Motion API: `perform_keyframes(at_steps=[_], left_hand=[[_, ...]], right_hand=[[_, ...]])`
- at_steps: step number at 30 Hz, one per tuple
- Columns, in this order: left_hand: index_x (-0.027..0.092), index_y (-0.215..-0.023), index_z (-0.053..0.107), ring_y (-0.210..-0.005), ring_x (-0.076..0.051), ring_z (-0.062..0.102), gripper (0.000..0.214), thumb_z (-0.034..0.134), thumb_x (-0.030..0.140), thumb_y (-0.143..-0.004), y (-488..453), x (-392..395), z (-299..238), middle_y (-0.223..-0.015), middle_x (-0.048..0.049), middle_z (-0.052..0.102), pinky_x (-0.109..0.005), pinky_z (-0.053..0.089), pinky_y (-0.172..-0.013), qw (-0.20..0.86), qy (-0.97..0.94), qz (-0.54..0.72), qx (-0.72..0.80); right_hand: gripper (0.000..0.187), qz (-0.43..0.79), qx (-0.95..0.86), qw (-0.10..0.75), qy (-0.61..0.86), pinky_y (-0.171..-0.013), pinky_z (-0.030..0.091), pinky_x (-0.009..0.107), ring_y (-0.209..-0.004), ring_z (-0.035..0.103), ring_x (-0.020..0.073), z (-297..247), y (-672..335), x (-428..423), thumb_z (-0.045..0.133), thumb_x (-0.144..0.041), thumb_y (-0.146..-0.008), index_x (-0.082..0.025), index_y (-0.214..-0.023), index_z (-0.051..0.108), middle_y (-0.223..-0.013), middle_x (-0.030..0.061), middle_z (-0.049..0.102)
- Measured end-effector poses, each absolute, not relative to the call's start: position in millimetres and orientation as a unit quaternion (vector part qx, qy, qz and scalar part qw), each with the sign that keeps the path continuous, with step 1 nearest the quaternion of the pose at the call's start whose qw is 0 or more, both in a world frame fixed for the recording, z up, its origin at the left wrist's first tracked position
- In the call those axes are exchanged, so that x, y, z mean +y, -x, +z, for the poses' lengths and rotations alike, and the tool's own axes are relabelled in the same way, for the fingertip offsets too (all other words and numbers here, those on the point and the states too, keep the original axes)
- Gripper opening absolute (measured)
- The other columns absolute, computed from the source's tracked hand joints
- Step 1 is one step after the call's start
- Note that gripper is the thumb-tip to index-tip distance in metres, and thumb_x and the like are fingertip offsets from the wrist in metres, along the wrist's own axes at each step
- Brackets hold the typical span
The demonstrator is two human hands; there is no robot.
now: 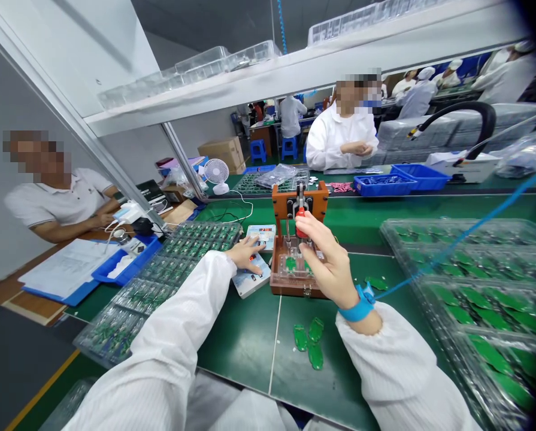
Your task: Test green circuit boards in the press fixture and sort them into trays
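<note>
Right hand [328,263] grips the red lever knob [300,216] of the test fixture [290,281], likely for leverage; left hand [246,250] lies open on the button box [250,280] beside it, keys reachable.

Open green mat [245,353] between left trays [160,281] and right trays [474,299]; jig [290,272], loose boards [310,342] midway.

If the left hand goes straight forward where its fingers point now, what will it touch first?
Most likely the small blue-faced control box just beyond the left hand; the orange test fixture comes after it. Depth is hard to judge.
</note>
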State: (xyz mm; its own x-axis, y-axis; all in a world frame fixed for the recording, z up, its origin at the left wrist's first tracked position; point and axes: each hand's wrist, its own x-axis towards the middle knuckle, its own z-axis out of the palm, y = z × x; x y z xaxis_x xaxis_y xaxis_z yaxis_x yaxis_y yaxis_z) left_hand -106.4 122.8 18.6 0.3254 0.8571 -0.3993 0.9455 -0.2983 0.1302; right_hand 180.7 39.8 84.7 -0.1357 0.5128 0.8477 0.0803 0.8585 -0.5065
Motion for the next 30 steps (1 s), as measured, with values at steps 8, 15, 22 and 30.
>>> perform_keyframes(at_steps=[8, 15, 22, 30], left_hand=[[0.02, -0.163, 0.025, -0.154, -0.049, -0.004, 0.124, 0.077, 0.075, -0.065, 122, 123, 31, -0.17, -0.015, -0.001, -0.063, 0.01, -0.124, 0.173, -0.796, -0.121, 0.568], [0.02, -0.163, 0.025, -0.154, -0.05, -0.003, 0.132, 0.077, 0.079, -0.058, 125, 122, 29, -0.17, -0.0156, -0.002, -0.063, 0.012, -0.123, 0.181, -0.792, -0.156, 0.563], [0.021, -0.163, 0.023, -0.154, -0.05, -0.002, 0.131, 0.08, 0.075, -0.058, 121, 121, 31, -0.17, -0.0151, -0.002, -0.063, 0.014, -0.123, 0.178, -0.789, -0.164, 0.565], [0.021, -0.164, 0.022, -0.154, -0.048, -0.004, 0.131, 0.083, 0.07, -0.059, 111, 118, 35, -0.17, -0.0162, -0.003, -0.062, 0.011, -0.124, 0.169, -0.773, -0.199, 0.578]], right_hand=[[0.055, 0.168, -0.736, 0.625, 0.199, -0.121, 0.045, 0.056, -0.144, 0.049, 0.0258, 84, -180, 40, 0.052, -0.012, -0.098, -0.041, -0.145, 0.053, -0.147, -0.0019, 0.06], [0.055, 0.169, -0.734, 0.625, 0.205, -0.121, 0.044, 0.057, -0.144, 0.05, 0.0269, 83, -180, 41, 0.052, -0.014, -0.098, -0.042, -0.145, 0.053, -0.148, -0.0028, 0.059], [0.055, 0.168, -0.733, 0.628, 0.201, -0.121, 0.044, 0.056, -0.145, 0.048, 0.0259, 84, -180, 40, 0.052, -0.012, -0.098, -0.042, -0.145, 0.054, -0.147, -0.0023, 0.059], [0.056, 0.167, -0.73, 0.632, 0.2, -0.121, 0.044, 0.056, -0.145, 0.048, 0.0261, 82, -179, 41, 0.053, -0.012, -0.098, -0.042, -0.145, 0.053, -0.147, -0.0029, 0.059]])
